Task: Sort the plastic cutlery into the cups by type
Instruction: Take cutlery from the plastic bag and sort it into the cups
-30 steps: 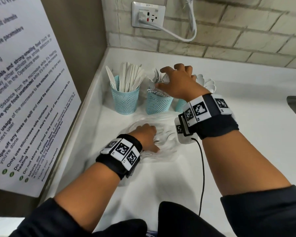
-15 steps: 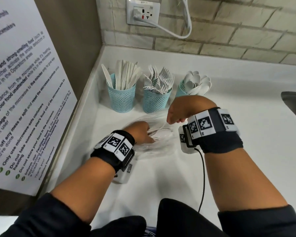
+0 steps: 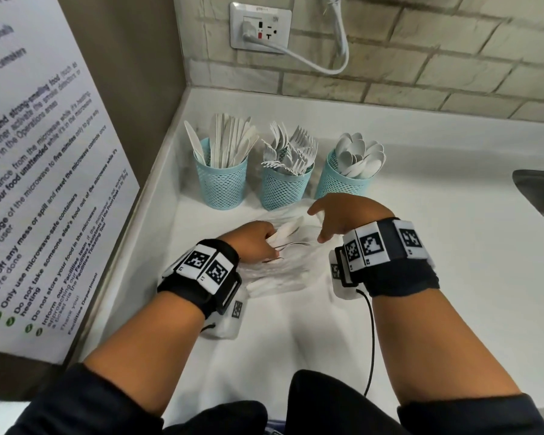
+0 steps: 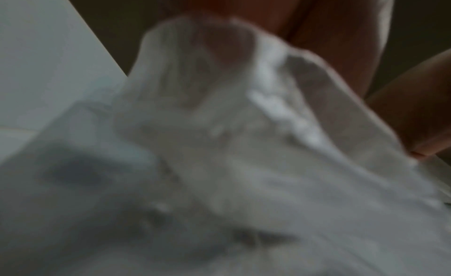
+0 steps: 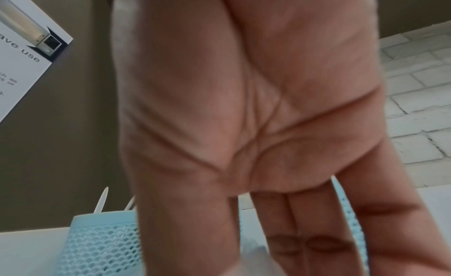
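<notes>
Centrally, 3 teal mesh cups [image 3: 222,180] held knives, forks and spoons; below them, the left hand [image 3: 254,243] gripped white cutlery [image 3: 288,231] on a clear bag [image 3: 277,273], while the right hand [image 3: 343,215] hovered, fingers extended.

A white table [image 3: 453,246] runs into the corner below the brick wall. Three teal mesh cups stand on it in a row near the back: the left cup [image 3: 221,183] holds knives, the middle cup [image 3: 283,189] forks, the right cup [image 3: 339,183] spoons. Just in front of them a crumpled clear plastic bag [image 3: 283,271] lies on the table with white cutlery in it.
</notes>
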Tool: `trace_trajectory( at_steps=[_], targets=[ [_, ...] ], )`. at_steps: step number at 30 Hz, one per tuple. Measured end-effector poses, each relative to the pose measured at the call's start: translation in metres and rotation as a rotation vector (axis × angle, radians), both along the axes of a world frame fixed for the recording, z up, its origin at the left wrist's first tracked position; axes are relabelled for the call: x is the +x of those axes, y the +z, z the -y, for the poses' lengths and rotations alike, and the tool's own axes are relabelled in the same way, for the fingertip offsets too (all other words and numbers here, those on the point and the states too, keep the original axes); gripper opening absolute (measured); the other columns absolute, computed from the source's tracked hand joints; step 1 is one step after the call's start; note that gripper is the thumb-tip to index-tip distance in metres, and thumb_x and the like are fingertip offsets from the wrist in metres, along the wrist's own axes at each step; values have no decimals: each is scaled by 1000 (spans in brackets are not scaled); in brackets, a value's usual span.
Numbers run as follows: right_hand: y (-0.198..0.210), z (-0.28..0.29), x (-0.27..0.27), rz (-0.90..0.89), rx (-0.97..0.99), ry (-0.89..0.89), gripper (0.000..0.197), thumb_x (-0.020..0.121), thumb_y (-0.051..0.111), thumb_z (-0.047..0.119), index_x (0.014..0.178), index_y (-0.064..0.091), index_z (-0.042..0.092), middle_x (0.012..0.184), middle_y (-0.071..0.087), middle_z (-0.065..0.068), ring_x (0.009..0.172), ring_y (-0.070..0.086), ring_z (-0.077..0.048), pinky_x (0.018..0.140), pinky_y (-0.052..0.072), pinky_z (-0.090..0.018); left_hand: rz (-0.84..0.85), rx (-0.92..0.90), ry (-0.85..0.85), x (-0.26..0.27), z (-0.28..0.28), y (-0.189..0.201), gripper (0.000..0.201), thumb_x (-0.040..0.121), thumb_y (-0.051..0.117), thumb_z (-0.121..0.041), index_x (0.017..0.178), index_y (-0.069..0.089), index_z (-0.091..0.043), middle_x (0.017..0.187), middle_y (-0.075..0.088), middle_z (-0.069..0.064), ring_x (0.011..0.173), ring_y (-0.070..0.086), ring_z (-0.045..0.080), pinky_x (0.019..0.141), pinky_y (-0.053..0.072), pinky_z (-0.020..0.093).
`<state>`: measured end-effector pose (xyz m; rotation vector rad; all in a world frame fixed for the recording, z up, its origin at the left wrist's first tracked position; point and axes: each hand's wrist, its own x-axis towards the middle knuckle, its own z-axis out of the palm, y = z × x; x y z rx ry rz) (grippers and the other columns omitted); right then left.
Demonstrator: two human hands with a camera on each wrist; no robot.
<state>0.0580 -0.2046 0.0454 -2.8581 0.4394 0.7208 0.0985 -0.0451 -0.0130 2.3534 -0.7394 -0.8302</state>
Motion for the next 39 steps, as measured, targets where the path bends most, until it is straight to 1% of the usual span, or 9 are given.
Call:
trace_trajectory(
  at_steps=[3,8,13,18,21,24,28,34,39],
  targets=[
    [-7,5,1,19,29,-18,63,79,65,1,135,46,23,139,46,0,114,53,-22,90,42,-31,-27,-57,29,1,-1,1,34,87,63,-15,118,55,-5,117,62,7,94,55,18,79,38,22],
    [-10,16,-1,50,115,-68,59,78,61,-3,129,53,25,101,53,3,59,44,-6,69,40,-26,-180,-207,77,5,-7,3,33,84,66,-10,116,59,-4,115,66,11,102,62,22,95,44,30],
    [-6,20,-6,80,163,-116,59,76,67,-1,127,54,25,92,54,5,67,49,-10,70,39,-23,-225,-298,83,7,-13,6,13,90,58,-8,99,65,-2,82,69,6,75,62,17,88,47,33],
    [11,16,-8,-2,114,-96,69,72,78,15,133,48,29,108,63,3,95,58,-22,89,44,-31,-298,-484,120,6,-13,16,15,93,51,-6,87,60,-16,79,64,-1,64,63,0,74,50,21],
    [30,13,-10,66,128,-63,53,71,79,24,119,57,28,99,57,6,87,57,-16,82,42,-27,-267,-562,112,5,-10,22,18,95,46,-5,84,56,-15,77,60,-1,60,59,-5,74,48,14],
    [45,11,-9,226,321,-83,30,71,80,24,79,52,29,81,52,10,73,54,-10,67,43,-22,-272,-679,155,2,-5,28,18,95,46,-3,86,56,-16,77,59,0,58,58,-5,66,47,8],
    [46,6,-3,403,776,-302,52,71,79,20,117,54,13,84,66,-5,70,64,-12,65,55,-22,-322,-821,252,-1,-1,35,13,95,46,-5,102,56,-9,77,58,2,56,59,-5,59,47,8],
    [28,-10,6,592,968,-373,14,80,72,13,86,60,13,68,63,-5,47,60,-4,50,52,-15,-377,-847,343,-4,4,41,12,97,45,-16,103,54,-12,75,57,2,52,57,-3,56,47,9],
    [18,-13,10,637,1014,-425,18,80,71,6,92,58,5,68,62,-8,45,60,-5,50,53,-16,-440,-828,396,-6,2,41,16,100,38,-16,109,50,-11,77,58,3,52,58,1,61,49,17]
  ],
)
